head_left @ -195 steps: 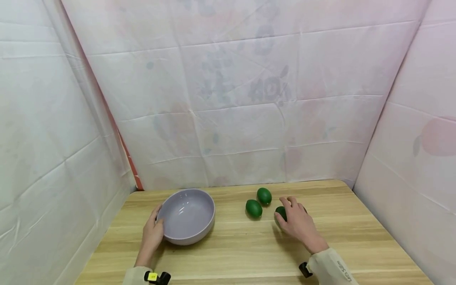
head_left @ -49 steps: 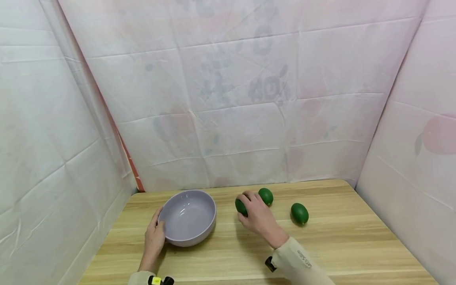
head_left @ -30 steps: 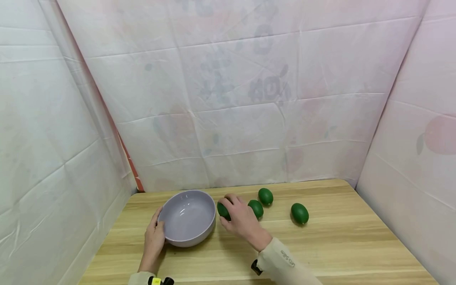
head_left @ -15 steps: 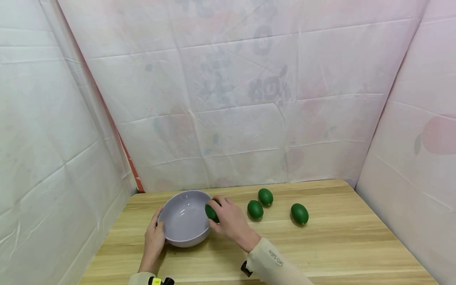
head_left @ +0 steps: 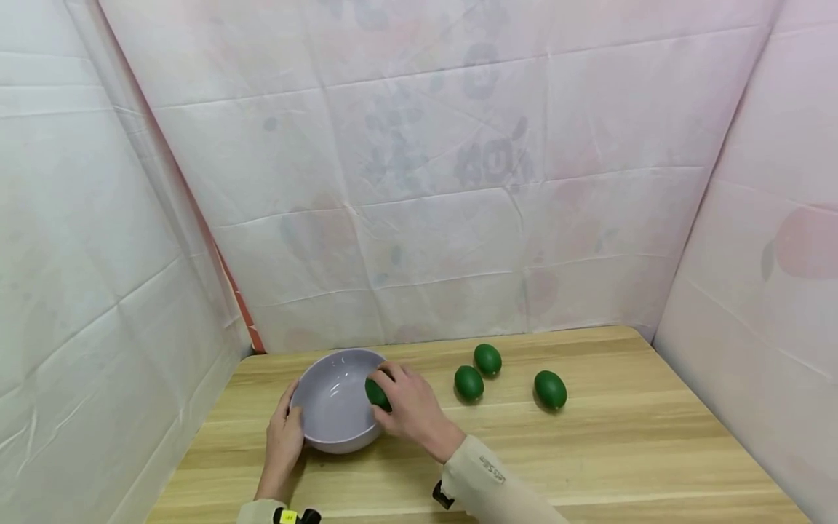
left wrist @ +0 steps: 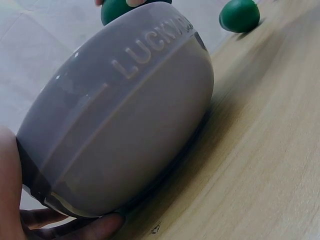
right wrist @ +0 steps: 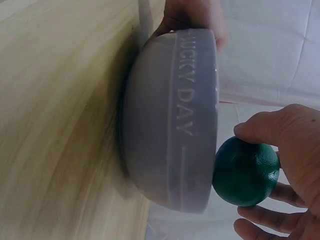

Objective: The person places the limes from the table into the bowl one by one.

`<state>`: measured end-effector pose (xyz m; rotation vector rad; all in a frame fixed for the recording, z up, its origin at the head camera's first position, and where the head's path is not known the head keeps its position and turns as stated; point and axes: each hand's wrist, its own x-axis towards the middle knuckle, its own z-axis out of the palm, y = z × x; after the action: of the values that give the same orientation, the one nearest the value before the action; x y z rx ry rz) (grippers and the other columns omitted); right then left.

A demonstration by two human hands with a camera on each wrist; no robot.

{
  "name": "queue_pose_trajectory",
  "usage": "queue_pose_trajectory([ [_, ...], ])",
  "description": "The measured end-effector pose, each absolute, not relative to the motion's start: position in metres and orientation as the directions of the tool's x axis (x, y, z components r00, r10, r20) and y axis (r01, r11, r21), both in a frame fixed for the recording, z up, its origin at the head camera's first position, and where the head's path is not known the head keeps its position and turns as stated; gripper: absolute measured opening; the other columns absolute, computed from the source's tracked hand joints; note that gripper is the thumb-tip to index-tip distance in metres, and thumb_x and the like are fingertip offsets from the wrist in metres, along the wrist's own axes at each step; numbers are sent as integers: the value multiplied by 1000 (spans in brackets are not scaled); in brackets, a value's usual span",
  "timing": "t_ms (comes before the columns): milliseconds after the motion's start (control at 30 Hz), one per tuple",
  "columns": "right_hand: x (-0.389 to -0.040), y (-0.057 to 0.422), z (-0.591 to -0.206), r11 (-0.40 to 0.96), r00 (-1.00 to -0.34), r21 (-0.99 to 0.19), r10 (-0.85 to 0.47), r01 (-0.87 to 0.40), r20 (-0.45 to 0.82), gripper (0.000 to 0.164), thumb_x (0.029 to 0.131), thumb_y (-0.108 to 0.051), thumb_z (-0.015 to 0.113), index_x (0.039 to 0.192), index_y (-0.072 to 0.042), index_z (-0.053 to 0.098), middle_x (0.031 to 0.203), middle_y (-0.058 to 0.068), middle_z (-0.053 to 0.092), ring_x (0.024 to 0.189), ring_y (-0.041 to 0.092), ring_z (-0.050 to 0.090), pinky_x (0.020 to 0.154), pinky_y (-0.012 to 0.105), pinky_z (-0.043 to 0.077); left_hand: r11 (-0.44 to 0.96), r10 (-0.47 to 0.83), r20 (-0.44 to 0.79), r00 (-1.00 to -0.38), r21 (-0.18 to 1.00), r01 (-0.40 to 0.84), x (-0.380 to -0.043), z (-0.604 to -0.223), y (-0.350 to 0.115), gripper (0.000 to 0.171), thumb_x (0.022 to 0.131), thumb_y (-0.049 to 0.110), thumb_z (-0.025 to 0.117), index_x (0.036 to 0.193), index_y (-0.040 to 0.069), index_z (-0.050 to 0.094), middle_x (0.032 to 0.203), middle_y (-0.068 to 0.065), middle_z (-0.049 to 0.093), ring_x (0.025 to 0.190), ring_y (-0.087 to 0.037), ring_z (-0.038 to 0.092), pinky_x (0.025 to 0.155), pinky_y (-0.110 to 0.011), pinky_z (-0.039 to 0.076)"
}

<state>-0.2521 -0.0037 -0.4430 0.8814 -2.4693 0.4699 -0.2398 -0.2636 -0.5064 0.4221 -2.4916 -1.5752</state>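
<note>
A glossy lavender bowl (head_left: 337, 400) sits on the left part of the table; raised "LUCKY DAY" lettering shows on its outer wall in the right wrist view. My left hand (head_left: 284, 429) grips its left side, thumb at the rim and fingers reaching round below. A green lime (right wrist: 246, 171) is held between the thumb and fingers of my right hand (head_left: 412, 407), right at the bowl's right rim. From the left wrist, that lime (left wrist: 125, 9) shows over the rim. Two more limes (head_left: 469, 383) (head_left: 487, 359) lie close together to the right, and another lime (head_left: 551, 390) lies farther right.
The wooden table (head_left: 609, 451) ends at a back edge against a pale printed cloth (head_left: 432, 240). Similar cloth walls stand at the left (head_left: 111, 291) and right (head_left: 753, 313). Both wrists carry small black cameras.
Earlier my right hand was over the limes at the right; since then it has carried one lime leftward to the bowl's right rim. My left hand keeps its grip on the bowl.
</note>
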Motion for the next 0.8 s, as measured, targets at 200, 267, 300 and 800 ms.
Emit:
queue_pose_trajectory([
  [200,-253,-10,-448,716,-656,-151,-507,-682,559,43,84,-32,81,122,-18,66,123,6,66,104,24,67,88,38,61,395,-325,-12,-946,907,-147,-240,-507,-263,56,107,15,29,162,23,27,169,-17,23,155,-43,23,127,-60,23],
  [267,-254,-11,-450,712,-654,-151,-512,-686,557,43,84,-32,80,122,-18,65,123,6,66,102,24,67,89,39,60,392,-326,-13,-945,908,-147,-240,-507,-262,56,107,16,29,162,24,27,169,-17,23,155,-43,23,127,-60,23],
  [300,-254,-12,-451,710,-655,-153,-514,-687,554,43,85,-32,80,122,-18,65,124,6,65,102,24,67,88,39,60,392,-325,-13,-946,908,-147,-240,-508,-262,56,107,16,29,162,24,26,169,-17,23,155,-43,23,127,-60,23],
  [800,-254,-22,-458,689,-707,-249,-527,-680,472,41,89,-28,77,126,-17,63,128,7,63,107,23,63,75,29,60,382,-337,8,-941,915,-130,-240,-512,-262,56,106,14,30,162,22,29,168,-17,25,155,-42,25,126,-59,25],
])
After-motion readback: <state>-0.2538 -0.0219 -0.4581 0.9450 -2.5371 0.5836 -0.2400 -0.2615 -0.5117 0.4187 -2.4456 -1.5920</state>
